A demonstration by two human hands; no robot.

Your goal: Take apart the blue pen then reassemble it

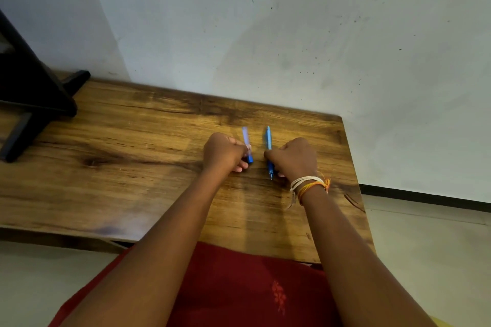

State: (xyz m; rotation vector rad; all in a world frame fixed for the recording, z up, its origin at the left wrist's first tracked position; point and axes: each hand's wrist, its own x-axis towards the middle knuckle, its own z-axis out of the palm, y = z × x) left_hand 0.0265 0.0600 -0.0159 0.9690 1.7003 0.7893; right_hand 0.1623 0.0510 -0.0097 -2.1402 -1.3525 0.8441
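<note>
The blue pen is in two pieces on the wooden table (132, 167). My left hand (225, 152) is closed around the blue cap (246, 138), which points away from me and looks slightly blurred. My right hand (295, 158) grips the blue pen body (269, 138), whose tip (271, 175) points toward me below my fist. The two pieces are side by side, roughly parallel and a short gap apart. My fingers hide the middle of each piece.
A black stand or chair base (34, 98) occupies the table's far left. A white wall (265, 34) rises behind the table. The table's right edge (356, 180) runs close to my right wrist, which wears thread bands (310, 186). My red clothing (239, 287) lies at the near edge.
</note>
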